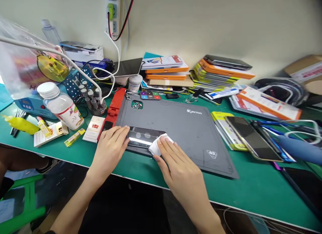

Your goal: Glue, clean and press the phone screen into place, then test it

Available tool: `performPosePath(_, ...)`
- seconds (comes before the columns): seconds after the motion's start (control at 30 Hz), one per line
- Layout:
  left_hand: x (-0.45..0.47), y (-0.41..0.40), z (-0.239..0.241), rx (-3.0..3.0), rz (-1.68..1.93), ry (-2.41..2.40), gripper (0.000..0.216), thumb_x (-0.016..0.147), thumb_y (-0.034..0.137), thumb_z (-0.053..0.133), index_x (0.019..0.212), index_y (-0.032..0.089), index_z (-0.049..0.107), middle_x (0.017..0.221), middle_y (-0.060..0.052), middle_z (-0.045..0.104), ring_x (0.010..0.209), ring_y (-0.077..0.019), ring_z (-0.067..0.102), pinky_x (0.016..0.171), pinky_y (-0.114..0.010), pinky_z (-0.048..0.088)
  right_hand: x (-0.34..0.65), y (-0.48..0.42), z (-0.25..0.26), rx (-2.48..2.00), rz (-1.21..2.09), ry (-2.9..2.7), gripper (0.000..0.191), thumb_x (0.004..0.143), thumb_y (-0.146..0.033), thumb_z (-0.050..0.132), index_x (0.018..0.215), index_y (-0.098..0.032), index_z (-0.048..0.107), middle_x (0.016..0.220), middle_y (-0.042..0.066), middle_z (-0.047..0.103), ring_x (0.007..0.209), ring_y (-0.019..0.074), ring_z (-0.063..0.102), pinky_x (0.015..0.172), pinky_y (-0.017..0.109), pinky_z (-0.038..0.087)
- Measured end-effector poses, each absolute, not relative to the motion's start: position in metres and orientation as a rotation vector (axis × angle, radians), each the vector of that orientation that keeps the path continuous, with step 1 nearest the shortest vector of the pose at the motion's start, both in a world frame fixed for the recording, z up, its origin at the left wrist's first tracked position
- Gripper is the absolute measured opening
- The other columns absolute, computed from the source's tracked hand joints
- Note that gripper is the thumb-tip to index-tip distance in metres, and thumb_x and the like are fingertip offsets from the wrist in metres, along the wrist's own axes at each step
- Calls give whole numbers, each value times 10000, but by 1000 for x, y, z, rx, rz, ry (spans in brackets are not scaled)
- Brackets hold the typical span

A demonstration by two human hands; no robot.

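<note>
1. Our left hand (110,145) sits lower centre of the frame. Its grip is open and flat, with the fingertips pressed on the left end of the phone (142,137). It isn't wrapped round anything, and we reckon it's only there to stop the phone sliding.
2. Our right hand (179,167), just right of it, has its grip closed down on a white wipe (157,145). The fingers lie flat on top with the thumb at the near edge, pushing the wipe onto the phone's right end.
3. The phone lies face up along the near left edge of the grey mat (191,133), probably for a soft, non-slip base.
4. The mat lies on the green table (251,190).
5. A red tool (113,110) and a bottle (64,108) sit to the left, and another phone (254,138) to the right. All three are off the mat but within reach.
</note>
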State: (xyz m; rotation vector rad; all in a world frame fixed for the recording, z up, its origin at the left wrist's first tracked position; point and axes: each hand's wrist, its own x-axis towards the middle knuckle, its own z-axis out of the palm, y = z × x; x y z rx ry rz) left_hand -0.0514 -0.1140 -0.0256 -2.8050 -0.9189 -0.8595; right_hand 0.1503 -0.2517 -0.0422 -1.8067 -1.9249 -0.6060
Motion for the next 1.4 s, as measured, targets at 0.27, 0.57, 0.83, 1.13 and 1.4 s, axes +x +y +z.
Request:
performPosePath(0.27,-52,-113,-23,-2827,-825,-867,422,1064,331,637,1441,146,600,1424,-80,719,1270,-259,654,1036,-423,464,150,-257,-45,-1796,-575,-1802,523,1005,-81,661,1519,-97,568,1438,155,699,1328,278,688,1100,439,604)
performPosePath(0.57,-53,-111,-14,-2918,-904,-724,333,1035,167,662,1367,203,660,1416,-69,724,1232,-245,709,1021,-427,541,212,-280,-21,-1675,-419,-1718,360,956,-16,669,1231,-223,773,1165,18,832,1033,201,802,939,334,630)
performPosePath(0.83,-48,-111,-9,-2855,-770,-430,448,995,56,654,1434,132,614,1413,-134,712,1277,-287,721,984,-450,622,229,-265,-38,-2010,-256,-1428,470,1089,-321,543,1539,-185,548,1449,168,666,1315,312,649,1046,495,575)
performPosePath(1.13,-53,-101,10,-2951,-486,-341,518,1025,63,595,1527,184,560,1493,-127,648,1337,-302,681,1015,-477,666,224,-273,-31,-1750,-328,-1627,523,988,-78,656,1475,-267,619,1335,82,749,1276,279,691,1109,481,552)
performPosePath(1.4,-57,-95,16,-3017,-412,-296,549,1025,52,588,1550,208,546,1519,-113,626,1373,-282,650,1078,-448,643,191,-252,-27,-1780,-220,-1707,311,1017,-114,638,1319,-118,710,1329,123,762,1168,244,745,1033,424,613)
